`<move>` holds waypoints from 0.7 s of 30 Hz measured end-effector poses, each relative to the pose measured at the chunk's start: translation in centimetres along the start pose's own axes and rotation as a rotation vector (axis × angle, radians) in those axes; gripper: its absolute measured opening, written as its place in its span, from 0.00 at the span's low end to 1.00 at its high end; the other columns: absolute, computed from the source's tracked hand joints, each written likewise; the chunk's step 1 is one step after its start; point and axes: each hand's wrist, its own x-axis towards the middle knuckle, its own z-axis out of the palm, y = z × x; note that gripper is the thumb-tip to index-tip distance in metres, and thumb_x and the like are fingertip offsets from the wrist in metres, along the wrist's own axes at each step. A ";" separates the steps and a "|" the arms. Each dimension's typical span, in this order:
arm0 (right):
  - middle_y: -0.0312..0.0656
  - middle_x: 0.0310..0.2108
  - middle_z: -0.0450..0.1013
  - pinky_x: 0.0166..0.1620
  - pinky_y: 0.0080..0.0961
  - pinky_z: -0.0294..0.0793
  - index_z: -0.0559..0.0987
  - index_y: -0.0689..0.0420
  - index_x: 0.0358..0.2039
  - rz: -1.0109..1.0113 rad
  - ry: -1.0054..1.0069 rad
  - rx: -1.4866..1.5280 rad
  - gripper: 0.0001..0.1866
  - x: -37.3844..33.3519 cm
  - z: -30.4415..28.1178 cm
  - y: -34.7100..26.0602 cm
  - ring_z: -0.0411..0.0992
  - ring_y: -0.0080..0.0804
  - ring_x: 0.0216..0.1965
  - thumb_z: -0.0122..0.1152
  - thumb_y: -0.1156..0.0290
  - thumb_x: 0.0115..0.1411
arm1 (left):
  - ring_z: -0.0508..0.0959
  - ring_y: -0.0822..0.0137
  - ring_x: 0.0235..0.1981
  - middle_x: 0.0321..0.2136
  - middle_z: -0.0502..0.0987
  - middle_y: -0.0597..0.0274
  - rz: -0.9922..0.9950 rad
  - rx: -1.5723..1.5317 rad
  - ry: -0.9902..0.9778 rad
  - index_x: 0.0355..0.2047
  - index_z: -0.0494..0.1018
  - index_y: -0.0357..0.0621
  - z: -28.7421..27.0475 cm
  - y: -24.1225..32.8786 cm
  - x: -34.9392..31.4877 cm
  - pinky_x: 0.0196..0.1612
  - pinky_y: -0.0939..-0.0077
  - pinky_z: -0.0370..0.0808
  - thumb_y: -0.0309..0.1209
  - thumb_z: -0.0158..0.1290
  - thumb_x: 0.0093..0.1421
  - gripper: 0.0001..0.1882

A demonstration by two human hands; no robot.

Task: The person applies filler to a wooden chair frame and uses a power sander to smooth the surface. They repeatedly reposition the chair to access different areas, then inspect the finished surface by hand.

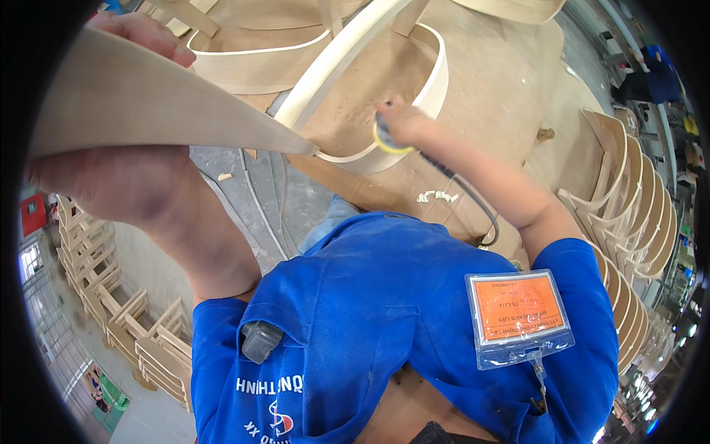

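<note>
My left hand (111, 176) is closed round a broad, pale wooden chair-frame part (159, 103), held up at the left with its narrow end toward the middle. Its fingers curl over the far edge. In my right hand (407, 124) is a small round sander (386, 138) with a yellow rim, somewhat blurred. A dark hose (462, 185) trails from it back beneath my forearm. The sander lies close by a curved wooden rim (436, 81); whether they touch, I cannot tell. A long, pale curved bar (325, 70) rises from beside that rim.
Another looped wooden frame (259, 58) lies beyond, at the far left. Several curved frames (625, 177) are stacked at the right, and stacked wooden frames (122, 318) line the left. Cables (259, 200) cross the grey floor. White scraps (438, 197) lie near me. Another person (654, 78) is far right.
</note>
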 end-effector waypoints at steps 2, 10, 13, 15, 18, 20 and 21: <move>0.58 0.52 0.61 0.49 0.41 0.72 0.69 0.53 0.51 0.100 0.050 -0.012 0.20 0.6 -1.4 2.2 0.71 0.54 0.46 0.50 0.69 0.57 | 0.68 0.61 0.27 0.25 0.69 0.49 0.035 0.003 -0.004 0.36 0.71 0.31 0.4 -0.3 -0.1 0.31 0.70 0.66 0.77 0.26 0.49 0.54; 0.59 0.54 0.58 0.48 0.38 0.74 0.67 0.46 0.54 0.116 0.138 0.096 0.26 1.8 1.8 1.3 0.73 0.55 0.43 0.53 0.76 0.53 | 0.67 0.63 0.29 0.28 0.68 0.49 0.071 -0.161 -0.077 0.42 0.69 0.30 1.6 -0.7 -1.1 0.32 0.73 0.66 0.75 0.35 0.49 0.52; 0.60 0.56 0.56 0.47 0.36 0.75 0.68 0.51 0.53 -0.034 0.002 0.097 0.24 0.9 3.9 -4.8 0.73 0.54 0.45 0.53 0.76 0.54 | 0.66 0.64 0.28 0.28 0.67 0.51 0.088 -0.084 -0.053 0.45 0.68 0.31 1.6 -0.3 -1.1 0.31 0.75 0.65 0.71 0.39 0.51 0.48; 0.59 0.55 0.57 0.46 0.36 0.75 0.68 0.51 0.53 -0.099 -0.075 0.098 0.24 -0.5 4.7 -7.4 0.73 0.52 0.44 0.54 0.75 0.53 | 0.66 0.65 0.28 0.27 0.66 0.52 0.078 -0.024 -0.049 0.46 0.67 0.32 1.7 -0.2 -1.2 0.30 0.76 0.65 0.68 0.42 0.52 0.45; 0.57 0.54 0.58 0.46 0.37 0.75 0.68 0.51 0.53 -0.094 -0.081 0.181 0.25 -1.1 4.1 -6.4 0.74 0.51 0.44 0.54 0.76 0.53 | 0.62 0.68 0.26 0.24 0.63 0.57 0.077 0.031 0.050 0.40 0.69 0.35 2.2 -0.1 -1.8 0.30 0.79 0.61 0.69 0.43 0.51 0.43; 0.56 0.54 0.58 0.46 0.38 0.74 0.68 0.50 0.53 -0.074 -0.033 0.201 0.25 -1.3 3.1 -3.5 0.73 0.53 0.43 0.55 0.76 0.52 | 0.62 0.69 0.26 0.25 0.63 0.57 0.075 0.018 0.048 0.40 0.68 0.35 2.5 -0.1 -2.0 0.30 0.80 0.61 0.67 0.47 0.51 0.41; 0.56 0.55 0.58 0.47 0.39 0.74 0.68 0.49 0.53 -0.035 -0.016 0.165 0.26 -1.0 2.3 -1.5 0.73 0.54 0.43 0.55 0.77 0.51 | 0.62 0.70 0.26 0.25 0.63 0.57 0.073 0.011 0.051 0.40 0.67 0.35 2.8 -0.1 -2.0 0.30 0.80 0.61 0.65 0.50 0.51 0.40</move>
